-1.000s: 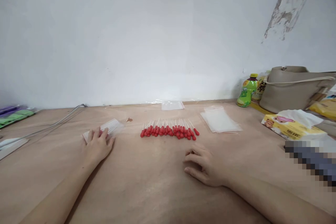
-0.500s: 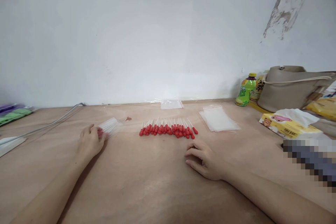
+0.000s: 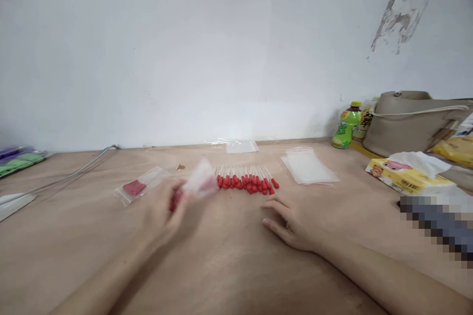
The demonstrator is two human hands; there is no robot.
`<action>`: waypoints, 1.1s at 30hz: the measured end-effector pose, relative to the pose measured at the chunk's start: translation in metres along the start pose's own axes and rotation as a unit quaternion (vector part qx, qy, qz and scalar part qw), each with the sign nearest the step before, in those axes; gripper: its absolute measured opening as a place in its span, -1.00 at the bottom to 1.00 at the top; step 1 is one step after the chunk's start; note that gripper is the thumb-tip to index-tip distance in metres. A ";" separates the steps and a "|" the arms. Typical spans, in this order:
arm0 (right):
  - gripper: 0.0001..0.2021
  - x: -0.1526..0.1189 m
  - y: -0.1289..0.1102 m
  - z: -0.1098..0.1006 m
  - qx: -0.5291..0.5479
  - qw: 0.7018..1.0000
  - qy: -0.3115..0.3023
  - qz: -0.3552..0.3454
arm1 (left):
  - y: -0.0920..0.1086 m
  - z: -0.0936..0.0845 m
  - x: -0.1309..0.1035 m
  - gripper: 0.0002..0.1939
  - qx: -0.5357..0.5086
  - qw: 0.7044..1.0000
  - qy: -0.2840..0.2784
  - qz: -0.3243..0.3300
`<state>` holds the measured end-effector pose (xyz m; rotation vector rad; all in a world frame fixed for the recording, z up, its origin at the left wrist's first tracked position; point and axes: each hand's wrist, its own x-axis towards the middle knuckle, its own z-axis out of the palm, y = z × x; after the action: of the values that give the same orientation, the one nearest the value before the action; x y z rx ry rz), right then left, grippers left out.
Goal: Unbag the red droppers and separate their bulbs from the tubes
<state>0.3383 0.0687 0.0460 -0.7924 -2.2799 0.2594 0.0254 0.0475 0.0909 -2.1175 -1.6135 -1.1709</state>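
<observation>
Smeared by motion, my left hand [image 3: 164, 214] is closed on a clear plastic bag [image 3: 201, 179] in front of the row's left end, with something red by its fingers. Another clear zip bag [image 3: 142, 184], holding red-bulbed droppers, lies flat to its left. A row of loose droppers [image 3: 247, 182], with red bulbs towards me and thin clear tubes pointing away, sits mid-table; the held bag hides its left end. My right hand [image 3: 291, 224] rests on the table just in front of the row's right end, fingers loosely curved, thumb apart, nothing in it.
Flat zip bags [image 3: 310, 166] lie in a stack right of the row, and another bag [image 3: 242, 147] is by the wall. At right stand a green bottle [image 3: 346, 125], a beige handbag [image 3: 406, 125] and a tissue pack [image 3: 410, 177]. A grey cable [image 3: 79, 172] crosses the left side.
My left hand has moved right from the far left, carrying a bag up to the row's left end. A filled bag now shows where that hand was. The right hand has barely moved.
</observation>
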 end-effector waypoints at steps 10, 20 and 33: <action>-0.62 0.003 0.032 0.005 -0.132 0.978 0.109 0.123 | 0.060 0.024 -0.020 -0.72 -0.157 0.944 -0.268 0.109; -0.15 0.040 0.072 0.009 -0.063 0.981 -0.006 0.186 | 0.045 0.056 0.062 -0.31 -0.089 0.899 -0.406 0.139; -0.24 0.061 0.102 0.011 -0.050 0.990 -0.001 0.133 | 0.058 0.125 0.077 -0.45 0.042 0.914 -0.348 0.202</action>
<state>0.3437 0.1868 0.0319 -1.1511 -2.1995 0.2695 0.1390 0.1563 0.0794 -2.8039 -1.2840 -0.2079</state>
